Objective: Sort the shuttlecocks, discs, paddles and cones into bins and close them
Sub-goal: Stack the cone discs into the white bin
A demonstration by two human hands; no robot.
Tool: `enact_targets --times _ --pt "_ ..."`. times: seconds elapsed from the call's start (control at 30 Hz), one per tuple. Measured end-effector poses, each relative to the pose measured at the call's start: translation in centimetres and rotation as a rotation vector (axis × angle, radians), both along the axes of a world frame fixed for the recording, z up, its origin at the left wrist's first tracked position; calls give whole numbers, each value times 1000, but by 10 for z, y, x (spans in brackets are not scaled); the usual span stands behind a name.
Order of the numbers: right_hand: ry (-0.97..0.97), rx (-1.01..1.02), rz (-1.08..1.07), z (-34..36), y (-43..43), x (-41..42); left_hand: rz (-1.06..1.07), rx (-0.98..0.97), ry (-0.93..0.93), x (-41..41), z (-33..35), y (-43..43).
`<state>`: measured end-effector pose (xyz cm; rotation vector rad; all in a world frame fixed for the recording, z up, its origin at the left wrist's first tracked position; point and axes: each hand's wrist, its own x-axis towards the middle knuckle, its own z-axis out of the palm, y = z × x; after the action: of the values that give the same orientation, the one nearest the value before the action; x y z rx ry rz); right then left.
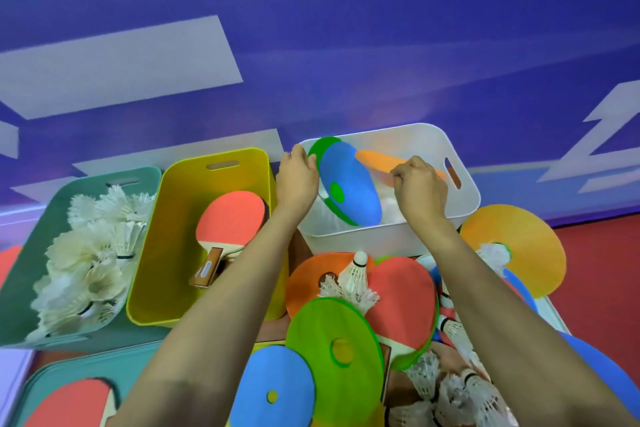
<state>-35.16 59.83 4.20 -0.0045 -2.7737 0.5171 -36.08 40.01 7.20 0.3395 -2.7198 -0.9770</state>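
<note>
Both hands reach into the white bin (367,241) at the far right of a row of 3 bins. The left hand (297,178) has its fingers curled round the left edge of a green disc (320,149), which stands tilted on its rim inside the bin with a blue disc (349,180) lying flat against its near face. The thumb sits at the top of that edge, by the bin's left rim. The right hand (420,189) has its fingers bent and pinches the near end of an orange disc (377,159), which reaches leftward from the fingertips, raised above the bin's floor, its far end just beside the blue disc. Left of the white bin, the yellow bin (166,253) holds a red paddle (232,218), and the teal bin (59,198) is filled with white shuttlecocks (100,246). Below the forearms lies a mixed pile: a second green disc (332,329), a second blue disc (277,385), another red paddle (405,298), an upright shuttlecock (356,274) and, right of the white bin, a yellow disc (519,246).
</note>
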Motion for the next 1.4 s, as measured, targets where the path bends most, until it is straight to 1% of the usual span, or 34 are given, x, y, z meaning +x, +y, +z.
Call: enact_targets --times 0.07,0.1,0.13,0.17,0.23,0.33,0.47,0.53,0.6,0.67,0.73,0.77,0.8,0.83,0.93,1.0,1.07,1.17,1.27,1.4 --pt "-21 18 6 -3 2 -4 -75 -287 93 0 3 1" --pt "-39 21 9 -5 3 -4 -100 -381 129 0 4 2" --pt "-51 22 9 -7 4 -5 -108 -416 158 0 2 2" --pt "-63 24 4 -9 4 -5 -84 -390 164 -1 0 1" --pt "-81 17 -4 -14 5 -4 16 -267 173 -1 -8 -6" --pt "-117 21 0 -19 7 -4 133 -121 236 4 -15 -13" --pt "-209 60 -10 -17 3 -9 199 48 330 12 -13 -14" --pt "-244 62 -19 -15 -2 -14 238 158 347 12 -11 -13" --pt "-330 66 -23 -12 -7 -19 232 222 288 11 -13 -10" --pt "-483 90 -8 -10 -9 -21 159 222 125 8 -21 -7" --pt "-604 122 31 -7 -8 -20 51 127 -90 4 -30 -3" --pt "-624 128 42 -5 -5 -19 -15 69 -171 3 -31 -1" --pt "-615 123 45 -3 -3 -17 -66 30 -203 3 -31 1" --pt "-583 110 41 0 0 -15 -97 9 -190 2 -29 3" --pt "-442 44 52 10 4 -6 -122 -68 -89 4 -18 8" --pt "-360 4 125 15 2 5 -140 -92 -46 10 -14 8" --pt "-319 -40 197 16 -2 19 -169 -86 -26 22 -14 8" --pt "-271 -120 297 17 -13 45 -217 -87 22 50 -16 5" --pt "-164 -192 365 20 -29 77 -241 -105 154 89 -15 -2" --pt "-25 -236 440 25 -54 131 -269 -60 313 158 -17 -23"
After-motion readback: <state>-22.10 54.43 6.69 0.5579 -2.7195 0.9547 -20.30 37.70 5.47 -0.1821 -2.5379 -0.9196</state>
